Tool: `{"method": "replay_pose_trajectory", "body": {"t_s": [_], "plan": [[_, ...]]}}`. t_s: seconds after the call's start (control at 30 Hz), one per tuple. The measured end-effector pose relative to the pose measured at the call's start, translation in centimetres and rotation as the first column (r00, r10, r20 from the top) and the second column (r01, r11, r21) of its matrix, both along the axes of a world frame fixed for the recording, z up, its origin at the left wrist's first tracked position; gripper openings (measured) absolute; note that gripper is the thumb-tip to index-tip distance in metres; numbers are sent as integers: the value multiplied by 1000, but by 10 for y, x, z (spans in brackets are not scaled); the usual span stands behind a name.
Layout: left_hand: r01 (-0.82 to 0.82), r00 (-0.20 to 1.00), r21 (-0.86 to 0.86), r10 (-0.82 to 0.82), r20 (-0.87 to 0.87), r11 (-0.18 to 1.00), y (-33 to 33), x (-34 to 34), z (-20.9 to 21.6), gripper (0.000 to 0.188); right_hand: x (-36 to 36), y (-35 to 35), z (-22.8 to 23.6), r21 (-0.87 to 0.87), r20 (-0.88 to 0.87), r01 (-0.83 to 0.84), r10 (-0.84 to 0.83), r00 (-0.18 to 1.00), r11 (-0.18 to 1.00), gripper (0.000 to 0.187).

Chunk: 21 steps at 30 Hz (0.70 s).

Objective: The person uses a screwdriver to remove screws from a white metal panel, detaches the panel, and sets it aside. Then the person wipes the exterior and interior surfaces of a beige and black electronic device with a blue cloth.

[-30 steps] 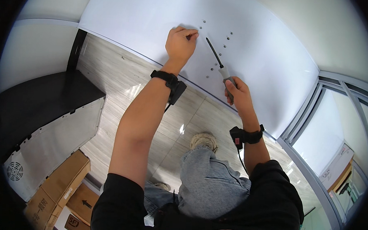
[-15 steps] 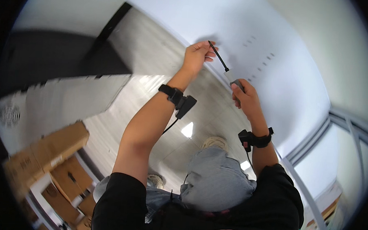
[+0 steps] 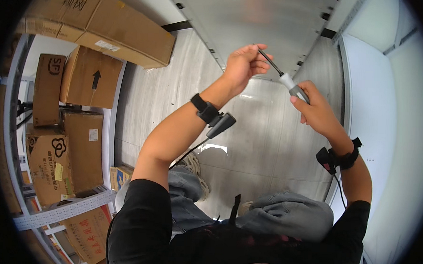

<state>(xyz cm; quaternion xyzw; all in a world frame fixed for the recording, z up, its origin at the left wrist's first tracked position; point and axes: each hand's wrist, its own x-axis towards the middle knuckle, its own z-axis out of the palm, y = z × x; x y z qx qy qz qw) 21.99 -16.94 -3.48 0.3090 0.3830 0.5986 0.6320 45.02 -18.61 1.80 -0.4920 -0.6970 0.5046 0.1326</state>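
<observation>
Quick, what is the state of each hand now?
Left hand: closed, pinching the tip of the screwdriver.
Right hand: closed around the screwdriver handle.

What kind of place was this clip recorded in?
Probably a storeroom or small warehouse. Brown cardboard boxes are stacked on a grey metal rack at the left, over a pale tiled floor. The right hand holds a screwdriver, whose tip the left hand pinches.

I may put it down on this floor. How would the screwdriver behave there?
The screwdriver looks stiff: its thin dark shaft stays straight between the left hand and right hand. Its rounded handle would probably roll on the smooth floor.
</observation>
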Motion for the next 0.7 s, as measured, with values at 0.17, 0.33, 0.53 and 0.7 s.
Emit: {"method": "replay_pose_trajectory", "body": {"t_s": [0.17, 0.33, 0.53, 0.7], "plan": [[-45, 997, 35, 43, 57, 998, -23, -82, 16, 33, -91, -26, 21, -3, -57, -40, 40, 998, 999, 34], [-43, 996, -103, 35, -78, 994, 1, -116, 24, 34, -151, -39, -11, -54, -287, 79, -92, 954, 995, 31], [78, 985, -94, -91, -145, 993, 12, -136, 13, 33, -200, -66, -30, -360, -504, 246, -409, 760, 900, 29], [102, 982, -53, -109, -156, 993, 26, -136, -1, 30, -213, -66, -36, -440, -530, 275, -494, 689, 855, 31]]}}
